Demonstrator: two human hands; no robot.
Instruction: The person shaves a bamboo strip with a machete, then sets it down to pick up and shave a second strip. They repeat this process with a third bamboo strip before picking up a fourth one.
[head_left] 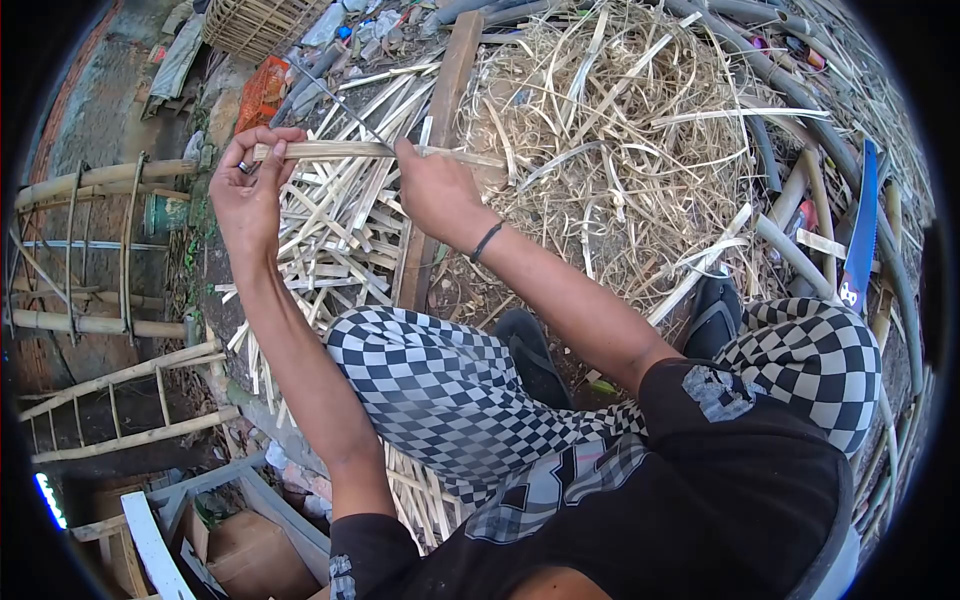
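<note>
Soft, diffuse daylight w/ faint shadows, fairly sharp ctr, heavy fisheye bend & blk corners.

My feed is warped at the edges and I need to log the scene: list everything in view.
wood strip: one, pale, at both hands
knife: one, grey, across strip
strip pile: many, pale, left of plank
plank: one, brown, top centre
shavings: heap, straw, upper right
saw: one, blue, right
poles: several, grey and tan, right
basket: one, tan, top left
ladder-like frames: two, tan, left
wooden frame: one, grey-white, bottom left
litter: uncountable, mixed, top
sandals: two, dark, centre
left hand, right hand: bare
</note>
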